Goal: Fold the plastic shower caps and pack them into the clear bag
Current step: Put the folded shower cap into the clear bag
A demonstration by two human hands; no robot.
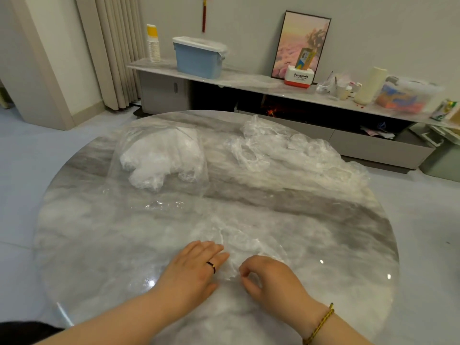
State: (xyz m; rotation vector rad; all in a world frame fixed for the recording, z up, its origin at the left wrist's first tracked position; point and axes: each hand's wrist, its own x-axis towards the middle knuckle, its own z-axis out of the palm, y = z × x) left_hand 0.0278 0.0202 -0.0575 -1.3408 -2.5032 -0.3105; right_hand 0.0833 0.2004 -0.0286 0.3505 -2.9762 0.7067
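One thin clear shower cap (245, 241) lies crumpled on the round grey marble table (99, 245) near its front edge. My left hand (191, 270) lies flat with straight fingers pressing the cap's left edge. My right hand (268, 280) has curled fingers and pinches the cap's near edge. The clear bag (159, 158) lies at the back left of the table with several white folded caps (159, 155) inside. A loose heap of unfolded clear caps (293, 153) lies at the back right.
Behind the table runs a low cabinet (249, 83) with a blue lidded bin (199, 58), a stack of paper cups (153, 44), a framed picture (301, 46) and clutter. Curtains (114, 46) hang at the back left. Pale floor surrounds the table.
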